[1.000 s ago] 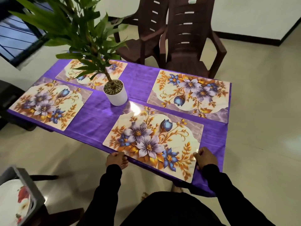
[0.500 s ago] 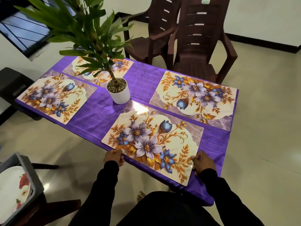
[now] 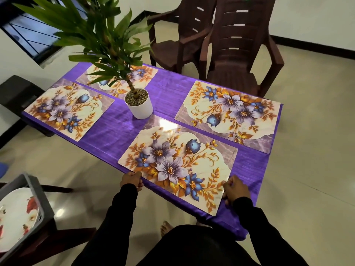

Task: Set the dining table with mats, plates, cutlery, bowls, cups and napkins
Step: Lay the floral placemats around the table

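Observation:
Several floral place mats lie on the purple tablecloth [image 3: 115,135]. The nearest mat [image 3: 178,164] lies at the table's front edge, slightly skewed. My left hand [image 3: 131,179] pinches its near left corner with curled fingers. My right hand [image 3: 235,190] grips its near right corner. Other mats lie at the left [image 3: 67,110], the far left [image 3: 119,79] behind the plant, and the far right [image 3: 230,112]. A white plate with red flowers [image 3: 16,215] sits in a grey bin [image 3: 38,194] at the lower left.
A potted plant in a white pot [image 3: 139,106] stands mid-table, its leaves spreading over the far left mat. Two brown plastic chairs [image 3: 230,60] stand behind the table. A dark stool [image 3: 17,93] is at the left. My bare foot [image 3: 166,227] shows on the tiled floor.
My hands have stayed on the near mat's two front corners, shifting it slightly. My head has moved, so the table sits a little further right in view.

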